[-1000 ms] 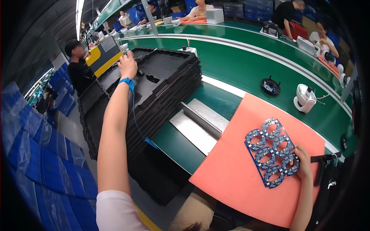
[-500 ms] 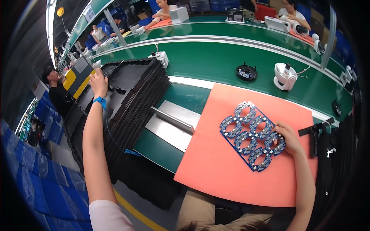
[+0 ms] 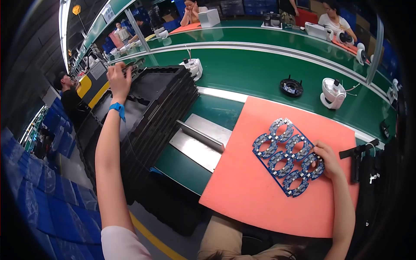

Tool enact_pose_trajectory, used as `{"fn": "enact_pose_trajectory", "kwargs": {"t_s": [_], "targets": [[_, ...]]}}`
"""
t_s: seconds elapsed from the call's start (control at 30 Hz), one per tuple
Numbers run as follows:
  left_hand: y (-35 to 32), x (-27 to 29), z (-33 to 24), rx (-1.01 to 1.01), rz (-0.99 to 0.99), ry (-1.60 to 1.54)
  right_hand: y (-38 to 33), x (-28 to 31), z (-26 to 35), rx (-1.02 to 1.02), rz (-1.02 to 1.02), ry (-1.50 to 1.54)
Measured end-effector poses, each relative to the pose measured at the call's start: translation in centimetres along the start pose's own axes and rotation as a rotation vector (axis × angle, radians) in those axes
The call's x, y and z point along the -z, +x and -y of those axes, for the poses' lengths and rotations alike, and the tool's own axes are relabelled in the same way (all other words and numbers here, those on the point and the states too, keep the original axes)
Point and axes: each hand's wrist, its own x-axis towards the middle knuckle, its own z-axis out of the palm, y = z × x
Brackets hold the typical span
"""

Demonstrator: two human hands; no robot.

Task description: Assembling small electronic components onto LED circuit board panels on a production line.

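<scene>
Left hand (image 3: 119, 80) first: it's come up and its fingers have curled more since a second ago, when it was reaching low over the black trays (image 3: 161, 83); a thin greyish thing now shows at its fingertips, blurred, so can't tell if I'm gripping it or it's just behind. Reads to me as a reach turned into a lift on that side. Right hand (image 3: 327, 160) hasn't changed: clamped on the near edge of the blue boards (image 3: 281, 166), thumb showing through one ring. Boards sit to that hand's left, over the pink mat (image 3: 242, 190); whether they touch it, can't tell. Hands well apart, metal plate (image 3: 189, 146) between them on the green table (image 3: 216, 107). Beyond my right hand: white housing (image 3: 333, 96), with a black ring part (image 3: 291, 87) left of it. Blue strap (image 3: 117, 108) on my left wrist. Writing: pale label (image 3: 98, 72) on the yellow machine (image 3: 85, 86) past my left hand, too small to read; no legible marks on the boards.
</scene>
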Motion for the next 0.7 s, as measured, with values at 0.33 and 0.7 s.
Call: {"fn": "enact_pose_trajectory", "kwargs": {"t_s": [0.33,0.7], "targets": [[6.5,5.4,-16.6,-0.064,-0.143,-0.643,0.0,-0.1,0.3,0.020,0.024,0.006],[4.2,3.6,-24.2,0.457,0.058,-1.083,0.2,-0.3,0.1,-0.011,0.094,0.049]]}}
